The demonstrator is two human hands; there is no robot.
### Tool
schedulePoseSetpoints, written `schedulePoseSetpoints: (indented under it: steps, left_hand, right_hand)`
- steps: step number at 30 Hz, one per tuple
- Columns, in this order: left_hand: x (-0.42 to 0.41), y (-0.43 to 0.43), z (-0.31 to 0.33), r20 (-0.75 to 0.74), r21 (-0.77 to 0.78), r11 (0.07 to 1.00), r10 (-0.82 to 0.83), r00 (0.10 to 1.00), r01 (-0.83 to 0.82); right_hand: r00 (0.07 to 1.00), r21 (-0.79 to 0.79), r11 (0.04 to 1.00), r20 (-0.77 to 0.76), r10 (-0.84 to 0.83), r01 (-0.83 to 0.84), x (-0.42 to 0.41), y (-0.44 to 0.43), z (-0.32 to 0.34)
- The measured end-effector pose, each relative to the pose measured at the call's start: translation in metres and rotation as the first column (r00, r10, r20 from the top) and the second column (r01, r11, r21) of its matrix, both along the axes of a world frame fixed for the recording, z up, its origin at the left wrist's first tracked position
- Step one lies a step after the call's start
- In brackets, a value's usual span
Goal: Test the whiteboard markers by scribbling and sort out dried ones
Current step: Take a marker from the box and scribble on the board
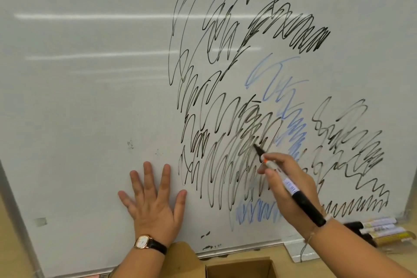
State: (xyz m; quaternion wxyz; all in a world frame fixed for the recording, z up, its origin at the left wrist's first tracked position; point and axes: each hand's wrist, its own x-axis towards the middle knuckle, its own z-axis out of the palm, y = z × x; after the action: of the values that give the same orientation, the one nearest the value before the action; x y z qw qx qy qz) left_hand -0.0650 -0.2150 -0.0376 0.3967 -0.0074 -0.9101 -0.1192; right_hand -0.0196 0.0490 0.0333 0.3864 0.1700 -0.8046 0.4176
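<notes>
**Marker** [291, 184]: white labelled barrel, black rear end, orange ring behind the black tip. It is uncapped and slants up to the left. The tip touches the whiteboard [79, 101] in the lower middle of the writing area, inside a dense patch of black lines.

**Right hand** [293, 168]: holds the marker near its front end. The thumb and fingertips pinch the barrel just behind the orange ring, and the other fingers are curled under. A thin bracelet [314, 233] is on the wrist.

**Left hand** [155, 204]: lies palm-flat on the board to the left of the marker, with the fingers straight and spread apart. It rests on bare white surface beside the scribbles. The wrist has a watch [144, 241] with a black strap and a gold-coloured case.

**Black scribbles** [225, 70]: loops and zigzags cover the middle and right of the board. Some are dark, some thin and grey.

**Blue scribbles** [291, 124]: a pale band runs down the right-centre, and a second patch sits low, under the right hand.

**Spare markers** [381, 228]: several lie side by side at the near right, just past the board's lower right corner. They have black caps and pale yellowish labels.

**Cardboard box** [239, 263]: brown and open-topped, at the near edge below the board's frame. Its contents are not visible.
</notes>
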Motion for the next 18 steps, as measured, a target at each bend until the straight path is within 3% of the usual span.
schedulePoseSetpoints:
  steps: [2,5,6,9,10,14,18]
  left_hand:
    - [0.001,-0.001,-0.001,0.0,-0.007,1.0,-0.003,1.0,0.003]
    - [0.002,-0.003,-0.004,0.008,-0.017,1.0,-0.007,1.0,0.007]
    - [0.002,-0.003,-0.005,0.011,-0.021,1.0,-0.008,1.0,0.008]
    - [0.003,-0.004,-0.006,0.013,-0.032,0.999,-0.007,1.0,0.007]
    - [0.003,-0.004,-0.007,0.015,-0.034,0.999,-0.006,1.0,0.007]
    - [0.004,-0.006,-0.008,0.019,-0.032,0.999,-0.012,1.0,0.012]
    - [0.004,-0.006,-0.008,0.024,-0.039,0.999,-0.011,1.0,0.012]
  right_hand:
    - [1.0,0.05,0.998,-0.005,-0.028,0.028,0.002,-0.003,-0.009]
    - [0.996,0.396,0.918,0.085,-0.021,-0.014,0.007,-0.011,-0.03]
    - [0.995,0.401,0.916,0.095,-0.027,-0.013,0.007,-0.011,-0.035]
    - [0.994,0.149,0.988,0.095,-0.045,0.031,0.007,-0.011,-0.032]
    - [0.994,0.154,0.988,0.105,-0.039,0.023,0.008,-0.014,-0.034]
    - [0.966,0.495,0.86,0.259,-0.007,-0.127,0.012,-0.023,-0.051]
    - [0.968,0.351,0.936,0.238,-0.077,-0.011,0.013,-0.024,-0.054]
